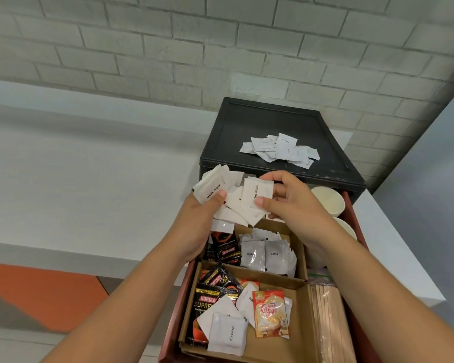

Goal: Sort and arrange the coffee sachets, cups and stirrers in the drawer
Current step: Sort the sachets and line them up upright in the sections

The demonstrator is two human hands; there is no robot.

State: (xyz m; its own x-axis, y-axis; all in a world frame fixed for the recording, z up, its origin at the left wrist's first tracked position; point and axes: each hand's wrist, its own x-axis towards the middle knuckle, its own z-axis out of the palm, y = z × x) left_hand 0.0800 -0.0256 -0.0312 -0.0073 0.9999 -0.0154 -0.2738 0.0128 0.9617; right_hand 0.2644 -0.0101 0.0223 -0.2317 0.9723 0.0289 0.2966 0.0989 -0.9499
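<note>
My left hand clamps a loose fan of white paper sugar sachets; my right hand pinches one; they could slip into the open red drawer.

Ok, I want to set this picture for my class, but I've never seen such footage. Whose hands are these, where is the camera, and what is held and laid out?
There is one picture, from a camera worn on a person's head, looking down at their own bare hands. The left hand and right hand together hold a bunch of sugar sachets over an open drawer. In its cardboard sections lie coffee sachets, black Kopiko packets and a creamer packet; paper cups and wooden stirrers sit along the right. A pile of cream sachets lies on top of the black cabinet.
</note>
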